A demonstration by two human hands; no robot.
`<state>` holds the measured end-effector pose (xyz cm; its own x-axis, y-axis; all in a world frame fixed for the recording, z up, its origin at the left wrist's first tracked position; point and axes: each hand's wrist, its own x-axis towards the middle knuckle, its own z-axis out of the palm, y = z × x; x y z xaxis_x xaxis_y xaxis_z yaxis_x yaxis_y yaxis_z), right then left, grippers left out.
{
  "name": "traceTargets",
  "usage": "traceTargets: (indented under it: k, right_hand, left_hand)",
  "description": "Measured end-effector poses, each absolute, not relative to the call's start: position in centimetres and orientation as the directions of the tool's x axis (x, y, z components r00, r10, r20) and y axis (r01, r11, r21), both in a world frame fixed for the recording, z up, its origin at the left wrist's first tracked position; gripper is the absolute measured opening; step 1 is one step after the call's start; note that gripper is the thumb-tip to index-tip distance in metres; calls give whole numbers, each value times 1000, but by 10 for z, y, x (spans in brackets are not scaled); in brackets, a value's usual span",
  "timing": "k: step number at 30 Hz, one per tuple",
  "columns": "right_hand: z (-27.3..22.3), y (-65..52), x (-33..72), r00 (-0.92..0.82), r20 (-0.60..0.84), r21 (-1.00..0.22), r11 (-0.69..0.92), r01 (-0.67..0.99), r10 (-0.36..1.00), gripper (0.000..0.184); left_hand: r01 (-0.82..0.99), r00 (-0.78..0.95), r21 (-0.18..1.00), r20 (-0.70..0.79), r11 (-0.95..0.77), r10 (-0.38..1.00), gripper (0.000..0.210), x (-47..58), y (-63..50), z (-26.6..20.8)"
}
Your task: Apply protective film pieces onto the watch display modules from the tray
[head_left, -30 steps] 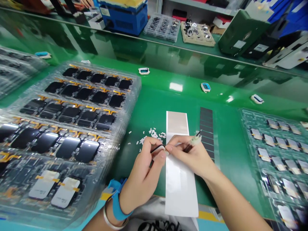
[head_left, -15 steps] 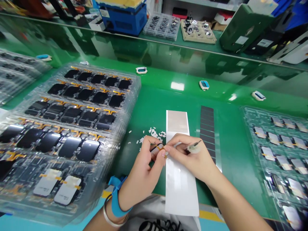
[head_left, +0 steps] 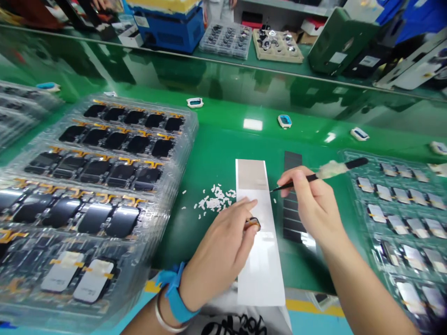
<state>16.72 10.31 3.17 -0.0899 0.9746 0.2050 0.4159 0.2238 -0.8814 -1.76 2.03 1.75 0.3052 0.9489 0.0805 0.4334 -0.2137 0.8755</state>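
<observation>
My left hand (head_left: 226, 237) rests over the white sticker sheet (head_left: 261, 274), its fingers curled around a small display module (head_left: 256, 223). Only a dark edge with a bit of orange flex shows; the rest is hidden. Index finger extended, that hand lies across the sheet. My right hand (head_left: 314, 200) grips black tweezers (head_left: 330, 170) wrapped with pale tape. Their tip meets the right edge of the sheet, near its beige upper part. Small white paper bits (head_left: 213, 201) lie scattered to the left, and a strip of black stickers (head_left: 292, 223) lies under and beside my right hand.
A stack of clear trays (head_left: 146, 260) with black display modules stands at left. Another clear tray (head_left: 363, 204) of silver-backed parts is at right. White watch-like frames (head_left: 285, 121) sit along the bench's back, below a shelf carrying a blue machine (head_left: 167, 28).
My hands have parted. The right one has moved right and turned the tweezers forward in its fingers. My left hand has rolled palm down over the sheet, keeping the display module.
</observation>
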Motion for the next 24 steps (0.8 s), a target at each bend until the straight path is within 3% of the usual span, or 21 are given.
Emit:
traceTargets:
  k: [3,11,24]
  right_hand:
    - [15,108,176,-41,136,-926,142,349,990,35]
    - [-7,115,184,8,110,-963,104,249,994,38]
    - [-5,114,184,43,67,-985,60,162,997,36]
  left_hand:
    - [518,371,795,124,-316,920,14,-5,25,19]
    - [636,431,667,109,-387,896,21,4,37,10]
    - [652,426,655,99,-381,899,22,5,37,3]
